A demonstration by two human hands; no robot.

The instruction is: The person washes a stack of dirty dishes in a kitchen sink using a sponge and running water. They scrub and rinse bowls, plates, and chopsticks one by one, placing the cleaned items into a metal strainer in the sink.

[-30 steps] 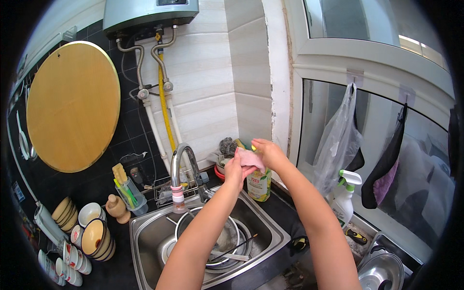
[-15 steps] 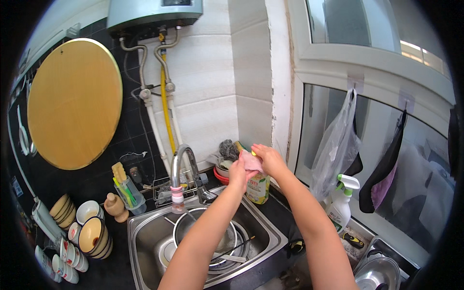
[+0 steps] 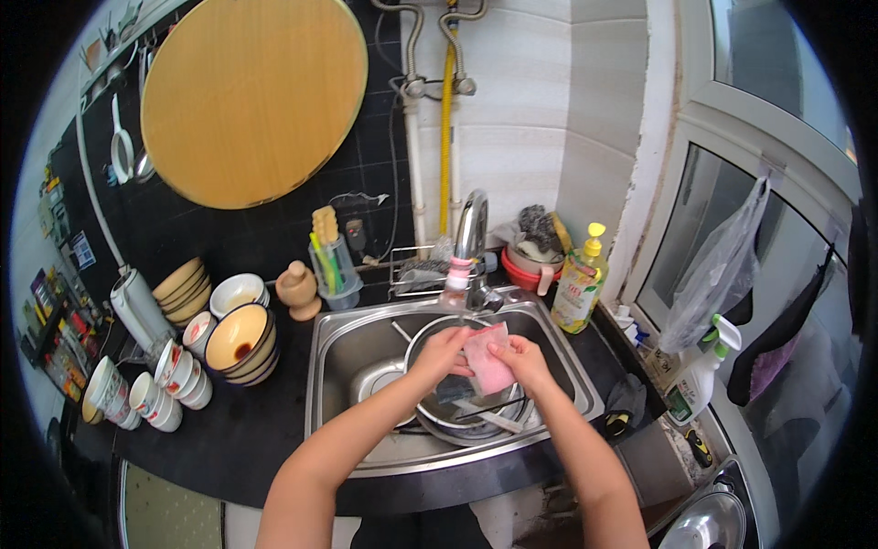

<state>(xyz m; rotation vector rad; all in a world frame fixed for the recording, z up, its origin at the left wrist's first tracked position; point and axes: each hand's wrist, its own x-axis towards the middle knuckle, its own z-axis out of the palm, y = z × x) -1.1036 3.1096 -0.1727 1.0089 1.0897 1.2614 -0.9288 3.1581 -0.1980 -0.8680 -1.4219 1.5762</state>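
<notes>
A thin pink dishcloth (image 3: 492, 368) is spread between my two hands above the sink (image 3: 352, 334). My left hand (image 3: 443, 355) is closed on its left edge. From the right, my right hand (image 3: 527, 362) pinches it with the thumb lying across its face. Beneath the cloth, a round metal strainer (image 3: 413, 352) sits in the basin over other metal pans, with a dark thin stick and a flat pale utensil among them. The chrome faucet (image 3: 472, 224) rises just behind my hands.
Stacked yellow bowls (image 3: 240, 340), white cups (image 3: 155, 403) and a wooden mortar (image 3: 297, 288) stand left of the sink. Behind it to the right are a soap pump bottle (image 3: 580, 279) and red bowl (image 3: 526, 272). A spray bottle (image 3: 697, 380) stands by the window.
My hands have come back from beside the soap bottle to over the sink, bringing the pink cloth. The right hand has left the pump top. The view has tilted down and turned left.
</notes>
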